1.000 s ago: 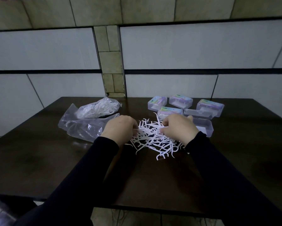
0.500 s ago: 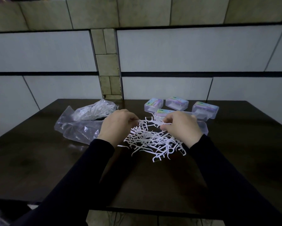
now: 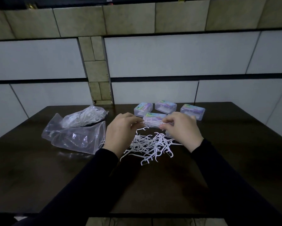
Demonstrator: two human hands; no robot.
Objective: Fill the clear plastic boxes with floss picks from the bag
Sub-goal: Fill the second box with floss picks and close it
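Note:
A loose heap of white floss picks [image 3: 151,144] lies on the dark table [image 3: 39,176] in front of me. My left hand [image 3: 120,129] and my right hand [image 3: 182,128] are raised just above the heap, and together they pinch a small bundle of picks [image 3: 151,123] stretched between their fingertips. The clear plastic bag [image 3: 76,131] lies to the left, with more picks in its far end. Several clear boxes with coloured labels [image 3: 165,106] stand behind my hands. One open box [image 3: 169,135] is mostly hidden under my right hand.
A tiled wall rises right behind the table's far edge. The table's near edge [image 3: 137,215] runs across the bottom of the view. My dark sleeves reach in from the lower corners.
Both hands have lifted from the heap and now hold a bundle of picks between them. The camera has tilted up a little.

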